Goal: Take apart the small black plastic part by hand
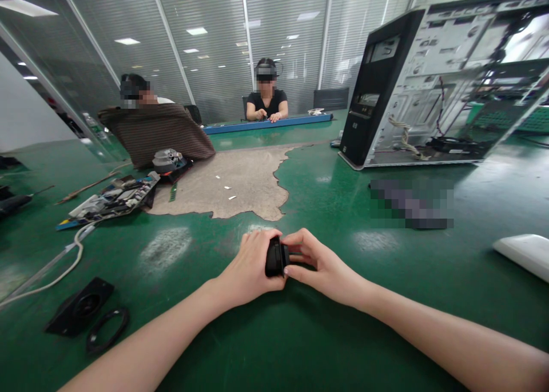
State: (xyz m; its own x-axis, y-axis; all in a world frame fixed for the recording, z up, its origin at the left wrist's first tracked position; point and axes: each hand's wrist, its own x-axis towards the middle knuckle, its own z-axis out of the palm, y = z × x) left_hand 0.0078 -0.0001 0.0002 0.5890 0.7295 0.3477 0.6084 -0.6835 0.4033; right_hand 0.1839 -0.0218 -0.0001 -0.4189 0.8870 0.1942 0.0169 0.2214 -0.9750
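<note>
Between both hands, low over the green tabletop, is a small black plastic part whose exact kind I cannot make out. My left hand wraps round it from the left, thumb below and fingers above. From the right, the fingertips and thumb of my right hand close on the part's other side. The fingers hide some of its outline. To the left on the table lie a black square piece with a round centre and a black ring.
An open computer case stands at the back right. Electronic scrap and a white cable lie left. A bare patch marks the green table. A white object sits far right. Two people sit across.
</note>
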